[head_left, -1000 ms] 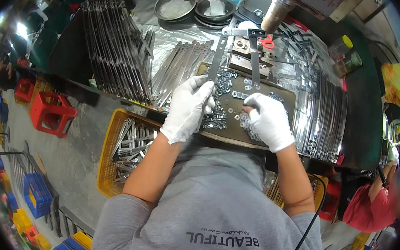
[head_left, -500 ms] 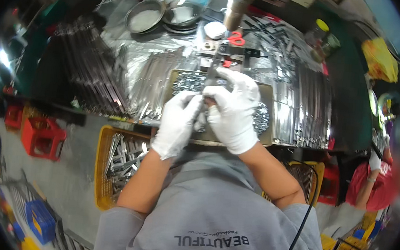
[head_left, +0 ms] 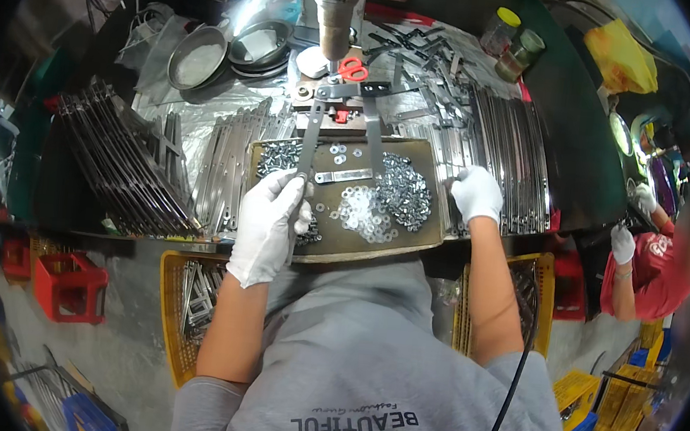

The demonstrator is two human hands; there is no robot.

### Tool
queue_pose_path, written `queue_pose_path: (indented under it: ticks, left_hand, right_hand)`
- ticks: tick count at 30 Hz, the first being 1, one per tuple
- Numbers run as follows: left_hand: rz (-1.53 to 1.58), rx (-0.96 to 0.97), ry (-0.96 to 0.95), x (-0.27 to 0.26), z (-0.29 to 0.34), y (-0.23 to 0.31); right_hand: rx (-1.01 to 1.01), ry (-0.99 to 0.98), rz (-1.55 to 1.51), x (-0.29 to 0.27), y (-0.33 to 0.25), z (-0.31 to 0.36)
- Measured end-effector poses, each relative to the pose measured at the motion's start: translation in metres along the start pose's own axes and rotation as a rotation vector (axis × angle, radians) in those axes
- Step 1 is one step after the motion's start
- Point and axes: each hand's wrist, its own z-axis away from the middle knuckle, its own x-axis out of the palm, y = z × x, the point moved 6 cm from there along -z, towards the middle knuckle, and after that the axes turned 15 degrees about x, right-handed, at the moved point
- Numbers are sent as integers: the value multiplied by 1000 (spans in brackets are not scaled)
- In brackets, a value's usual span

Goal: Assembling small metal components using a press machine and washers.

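My white-gloved left hand [head_left: 265,224] is closed around the near end of a flat metal strip [head_left: 311,139], which points away from me over the left part of a shallow tray [head_left: 430,153]. My right hand [head_left: 477,193], gloved too, is at the tray's right edge by a row of long metal strips [head_left: 510,161]. Its fingers are curled, and what they hold, if anything, is hidden. In the tray are white washers [head_left: 362,213], a heap of small metal fasteners [head_left: 404,192] and a short metal strip [head_left: 344,176]. Another strip [head_left: 373,139] extends over its far edge.
A press head [head_left: 334,27] stands above a fixture beyond the tray, near red-handled scissors [head_left: 352,69]. Stacked strips [head_left: 122,161] lie left, metal bowls [head_left: 198,58] far left, lidded jars [head_left: 501,31] far right. Yellow baskets [head_left: 173,315] sit below. A co-worker [head_left: 647,274] is at right.
My hands, together over the tray before, are now apart. The right has moved right to the long strips; the left has shifted slightly left and nearer, with the strip now plainly visible.
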Motion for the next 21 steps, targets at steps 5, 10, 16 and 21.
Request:
queue_pose_path:
  ticks: [5, 10, 16, 21]
  left_hand:
    - [-161, 82, -26, -7, 8, 20]
    - [-70, 66, -31, -4, 13, 6]
    - [-132, 90, -66, -9, 14, 9]
    - [-120, 85, -5, -22, 7, 7]
  right_hand:
    - [-268, 89, 21, 1, -24, 18]
    - [-368, 233, -370, 10, 18, 19]
    - [-227, -74, -843, 34, 58, -28]
    - [-1292, 805, 339, -47, -46, 111]
